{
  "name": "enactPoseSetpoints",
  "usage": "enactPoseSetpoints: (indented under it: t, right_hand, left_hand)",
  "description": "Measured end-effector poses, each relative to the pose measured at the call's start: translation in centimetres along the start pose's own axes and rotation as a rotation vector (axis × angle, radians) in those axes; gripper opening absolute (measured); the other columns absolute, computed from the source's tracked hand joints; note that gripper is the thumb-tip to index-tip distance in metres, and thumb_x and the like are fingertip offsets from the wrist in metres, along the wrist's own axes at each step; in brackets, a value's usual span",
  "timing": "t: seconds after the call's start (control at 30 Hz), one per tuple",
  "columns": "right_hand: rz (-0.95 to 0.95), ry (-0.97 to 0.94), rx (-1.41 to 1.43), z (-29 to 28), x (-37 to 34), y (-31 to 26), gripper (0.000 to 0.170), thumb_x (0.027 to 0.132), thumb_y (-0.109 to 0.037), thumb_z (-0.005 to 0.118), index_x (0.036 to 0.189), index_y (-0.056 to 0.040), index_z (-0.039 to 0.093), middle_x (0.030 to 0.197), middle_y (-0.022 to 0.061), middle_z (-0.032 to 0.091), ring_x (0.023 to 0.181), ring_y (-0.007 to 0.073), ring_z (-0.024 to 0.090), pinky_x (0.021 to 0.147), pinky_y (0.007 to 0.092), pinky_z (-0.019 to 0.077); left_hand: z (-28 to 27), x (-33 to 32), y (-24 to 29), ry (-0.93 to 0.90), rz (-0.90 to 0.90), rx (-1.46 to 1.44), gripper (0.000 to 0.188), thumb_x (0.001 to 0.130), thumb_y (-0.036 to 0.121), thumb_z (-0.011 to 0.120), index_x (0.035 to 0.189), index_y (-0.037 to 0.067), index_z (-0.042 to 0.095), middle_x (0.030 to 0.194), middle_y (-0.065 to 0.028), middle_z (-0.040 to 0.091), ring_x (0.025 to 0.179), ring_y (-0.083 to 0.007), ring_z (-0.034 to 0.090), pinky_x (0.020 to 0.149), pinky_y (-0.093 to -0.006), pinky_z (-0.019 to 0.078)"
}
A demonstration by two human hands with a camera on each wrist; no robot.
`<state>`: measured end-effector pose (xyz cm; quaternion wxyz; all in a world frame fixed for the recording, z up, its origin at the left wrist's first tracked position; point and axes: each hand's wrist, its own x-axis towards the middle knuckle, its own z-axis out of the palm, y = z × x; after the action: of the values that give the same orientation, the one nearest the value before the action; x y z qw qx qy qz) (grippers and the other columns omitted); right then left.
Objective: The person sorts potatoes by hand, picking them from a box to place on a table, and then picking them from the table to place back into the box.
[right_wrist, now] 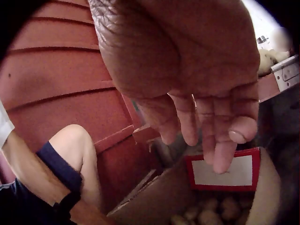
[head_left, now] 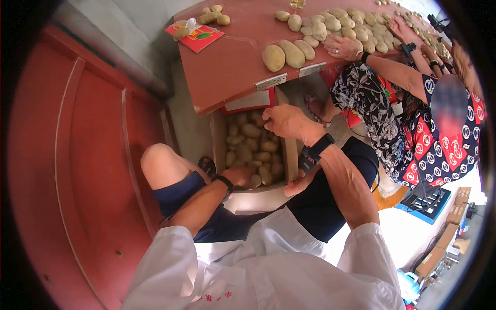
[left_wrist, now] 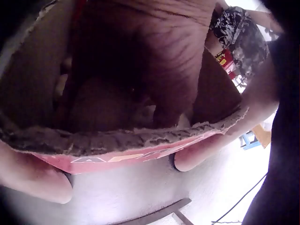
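A cardboard box (head_left: pixel 292 160) of potatoes (head_left: pixel 252 145) stands between the person's legs, its torn rim (left_wrist: pixel 112 143) close up in the left wrist view. The left hand (head_left: pixel 238 174) reaches down inside, at the potatoes near the box's close side. Blur and shadow hide its fingertips, so I cannot tell whether it grips one. Over the box's far right edge hovers the right hand (head_left: pixel 289 122). Its fingers (right_wrist: pixel 187 124) are loosely extended with the thumb relaxed, and the palm (right_wrist: pixel 187 65) holds nothing. A red-bordered white flap (right_wrist: pixel 225 172) lies behind those fingers.
A red table (head_left: pixel 222 67) overhangs the box's far end, with many potatoes (head_left: pixel 356 26) along it and a red card (head_left: pixel 204 37) at its left corner. Another person's hand (head_left: pixel 343 47) rests among them. A red door (head_left: pixel 98 134) stands at the left.
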<state>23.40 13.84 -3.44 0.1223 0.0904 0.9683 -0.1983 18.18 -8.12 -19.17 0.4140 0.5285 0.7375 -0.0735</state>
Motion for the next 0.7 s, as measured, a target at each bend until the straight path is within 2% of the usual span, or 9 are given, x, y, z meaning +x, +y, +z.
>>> enactPoseSetpoints:
  t: [0.03, 0.23, 0.33, 0.47, 0.57, 0.63, 0.7]
  right_hand:
    - [-0.002, 0.004, -0.005, 0.1, 0.1, 0.1, 0.027, 0.092, -0.027, 0.066, 0.111, -0.0085, 0.072, 0.107, 0.0176, 0.073, 0.106, 0.0389, 0.068, 0.088, 0.0485, 0.0544]
    - [0.002, 0.026, -0.011, 1.0, 0.3, 0.5, 0.027, 0.092, -0.027, 0.065, 0.109, -0.0083, 0.073, 0.105, 0.016, 0.074, 0.104, 0.0389, 0.069, 0.087, 0.0496, 0.0548]
    - [0.001, -0.016, -0.031, 0.7, 0.2, 0.4, 0.028, 0.093, -0.028, 0.064, 0.111, -0.0086, 0.073, 0.106, 0.016, 0.074, 0.106, 0.0386, 0.069, 0.088, 0.0495, 0.0548]
    - [0.023, -0.056, -0.05, 0.4, 0.2, 0.1, 0.028, 0.093, -0.029, 0.064, 0.111, -0.0094, 0.073, 0.108, 0.016, 0.074, 0.106, 0.0384, 0.069, 0.087, 0.0496, 0.0548]
    - [0.022, -0.041, -0.041, 0.9, 0.0, 0.4, 0.028, 0.092, -0.028, 0.065, 0.111, -0.0096, 0.073, 0.108, 0.0164, 0.074, 0.106, 0.0387, 0.068, 0.088, 0.0499, 0.0546]
    - [0.007, -0.024, -0.036, 0.9, 0.0, 0.6, 0.027, 0.092, -0.028, 0.065, 0.111, -0.0097, 0.073, 0.108, 0.0166, 0.074, 0.106, 0.039, 0.068, 0.088, 0.0501, 0.0545]
    - [0.002, -0.039, -0.035, 1.0, -0.1, 0.8, 0.031, 0.091, -0.027, 0.068, 0.116, -0.0091, 0.07, 0.106, 0.0185, 0.074, 0.104, 0.04, 0.069, 0.088, 0.0495, 0.0536]
  left_hand:
    - [-0.9, -0.7, 0.6, -0.046, -0.014, 0.001, 0.071, 0.082, 0.04, 0.078, 0.141, 0.007, 0.057, 0.131, -0.0238, 0.066, 0.121, -0.0398, 0.064, 0.1, -0.0482, 0.0526]
    - [0.1, 0.5, -0.5, -0.049, 0.026, 0.005, 0.069, 0.081, 0.042, 0.077, 0.139, 0.008, 0.06, 0.131, -0.0215, 0.067, 0.121, -0.0391, 0.065, 0.101, -0.0479, 0.0515]
    - [-0.7, -0.2, -0.1, -0.086, 0.001, -0.003, 0.069, 0.082, 0.041, 0.077, 0.14, 0.009, 0.059, 0.13, -0.0206, 0.068, 0.121, -0.0392, 0.064, 0.102, -0.0481, 0.0511]
    - [0.4, 1.1, -1.2, -0.048, 0.02, -0.005, 0.068, 0.082, 0.041, 0.077, 0.14, 0.009, 0.06, 0.132, -0.0209, 0.067, 0.122, -0.0391, 0.064, 0.101, -0.0482, 0.0511]
    - [0.7, 1.6, -2.2, -0.045, 0.022, -0.085, 0.071, 0.085, 0.046, 0.074, 0.143, 0.01, 0.056, 0.135, -0.021, 0.065, 0.124, -0.039, 0.062, 0.102, -0.0486, 0.0503]
    - [0.6, 1.5, -2.6, 0.05, 0.053, -0.224, 0.075, 0.088, 0.053, 0.07, 0.146, 0.009, 0.051, 0.138, -0.0216, 0.063, 0.126, -0.0394, 0.061, 0.102, -0.0472, 0.0498]
    - [-1.3, 0.8, -2.4, 0.009, 0.038, -0.3, 0.077, 0.089, 0.055, 0.069, 0.148, 0.009, 0.049, 0.138, -0.023, 0.062, 0.126, -0.0398, 0.06, 0.102, -0.0461, 0.0494]
